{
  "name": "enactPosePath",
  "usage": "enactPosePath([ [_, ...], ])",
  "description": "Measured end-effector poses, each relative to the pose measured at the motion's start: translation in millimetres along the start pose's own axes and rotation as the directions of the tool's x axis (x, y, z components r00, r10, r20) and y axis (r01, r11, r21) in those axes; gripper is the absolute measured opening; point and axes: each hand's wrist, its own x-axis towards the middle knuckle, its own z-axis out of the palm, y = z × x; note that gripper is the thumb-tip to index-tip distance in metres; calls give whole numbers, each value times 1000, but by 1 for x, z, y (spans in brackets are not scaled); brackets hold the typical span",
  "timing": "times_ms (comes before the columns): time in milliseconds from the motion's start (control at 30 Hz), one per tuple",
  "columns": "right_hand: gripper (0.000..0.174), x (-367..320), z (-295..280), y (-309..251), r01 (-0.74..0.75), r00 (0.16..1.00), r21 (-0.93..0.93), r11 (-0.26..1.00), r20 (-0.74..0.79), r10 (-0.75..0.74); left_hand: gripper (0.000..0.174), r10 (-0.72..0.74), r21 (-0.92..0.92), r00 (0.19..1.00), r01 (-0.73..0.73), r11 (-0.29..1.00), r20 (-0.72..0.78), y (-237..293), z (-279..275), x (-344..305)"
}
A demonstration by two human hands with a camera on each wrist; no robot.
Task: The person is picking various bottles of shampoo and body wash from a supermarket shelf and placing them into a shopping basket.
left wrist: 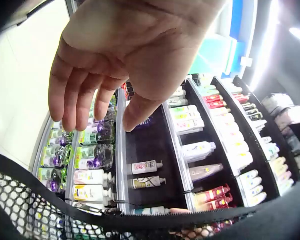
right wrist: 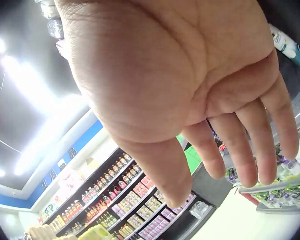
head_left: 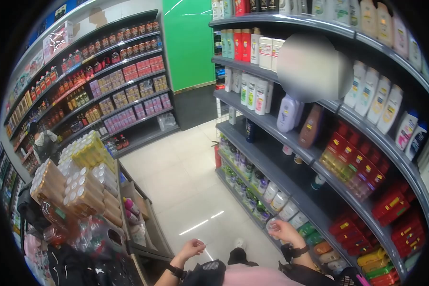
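Note:
My left hand (head_left: 191, 250) hangs over the floor, low in the head view, with nothing in it. In the left wrist view its fingers (left wrist: 85, 97) are loosely bent and spread a little, the palm bare. On the other side, my right hand (head_left: 288, 236) is held beside the lower part of the shampoo shelving, overlapping several white bottles (head_left: 289, 209) in the head view. The right wrist view shows that palm (right wrist: 190, 75) bare as well, fingers loosely extended. Close by on a lower shelf lie green bottles (head_left: 313, 238).
The grey shelf unit (head_left: 271, 126) on my right carries bottles and red boxes (head_left: 348, 233). To my left stands a display stacked with shrink-wrapped cans (head_left: 83, 195). A tiled aisle (head_left: 181, 181) runs between them. Another person (head_left: 45, 143) is at the far left shelves.

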Motion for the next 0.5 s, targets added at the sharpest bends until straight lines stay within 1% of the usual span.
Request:
enactPosePath([
  [33,45,18,0,4,45,999,13,999,13,-45,29,36,40,999,-35,999,-16,4,-3,11],
  [67,46,35,-1,9,89,996,28,996,25,-90,29,58,34,998,-57,998,-34,10,-10,24],
  [100,46,49,-5,6,95,995,33,995,37,-96,29,50,32,998,-49,998,-47,15,-10,31],
  [167,47,82,-22,-11,130,991,56,990,29,-132,29,94,20,986,-92,996,-141,39,-10,58],
  [200,47,95,-31,-17,148,989,56,987,17,-149,30,103,13,988,-102,995,-116,54,-9,71],
  [233,46,107,-40,-24,164,987,18,986,-6,-164,30,126,23,985,-124,992,-121,72,-6,85],
  [300,46,138,-62,-32,196,979,-23,980,-47,-196,32,69,137,994,-57,989,-88,109,4,115],
  [333,46,149,-72,-32,204,979,-4,979,-15,-204,34,107,146,994,-101,984,-35,124,11,130],
  [367,46,160,-80,-33,211,977,14,977,17,-211,34,114,147,993,-107,983,-37,140,13,147],
  [400,48,167,-90,-45,191,980,13,981,46,-192,35,191,251,982,-181,951,-17,159,13,165],
  [433,48,177,-94,-42,189,981,11,982,52,-189,36,253,345,967,-242,907,11,173,16,178],
  [467,48,187,-97,-37,195,978,23,981,75,-196,39,320,392,947,-292,873,-8,186,21,191],
  [500,49,197,-97,-30,200,974,36,979,98,-203,41,333,375,943,-305,876,-12,207,28,200],
])
